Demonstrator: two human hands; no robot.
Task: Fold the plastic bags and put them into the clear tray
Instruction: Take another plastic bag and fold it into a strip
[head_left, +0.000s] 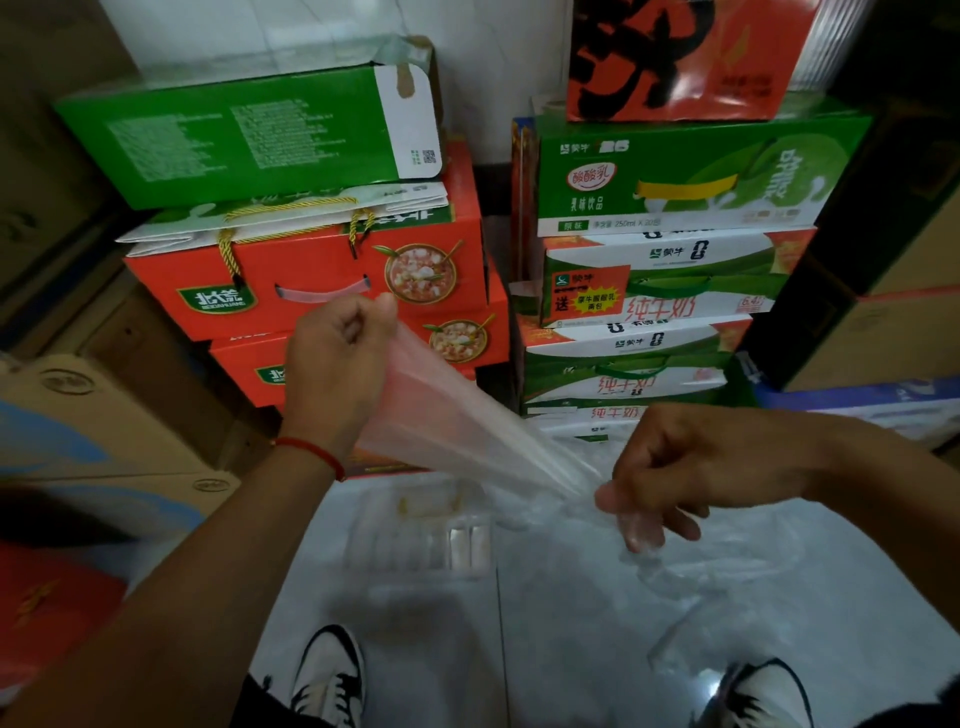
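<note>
- A translucent plastic bag (441, 421) is stretched taut in the air between the two hands, running from upper left down to lower right above the clear tray (415, 540).
- The left hand (337, 364) is up and to the left of the tray; its fingers (358, 325) are curled in and, with the thumb, pinch the upper end of the bag, which fans out wide just below the knuckles.
- The right hand (670, 467) is to the right of the tray and lower than the left; its curled fingers grip the bag's narrow, gathered lower end.
- Two of the right hand's fingertips show through the film, so part of the bag wraps over them.
- Beyond the right hand the rest of the plastic hangs loose and crumpled down towards the white tiled floor (545, 649), right of the tray.
- The tray lies on the floor directly under the stretched bag; what it holds is too blurred to tell.
- A red string bracelet (311, 451) circles the left wrist, left of the tray.
- Behind the tray stand stacked cartons: red boxes (311, 280) at back left with a green box (249, 135) on top, and green-and-white milk cartons (665, 280) at back right.
- Two black-and-white shoes (330, 675) stand on the floor in front of the tray.
</note>
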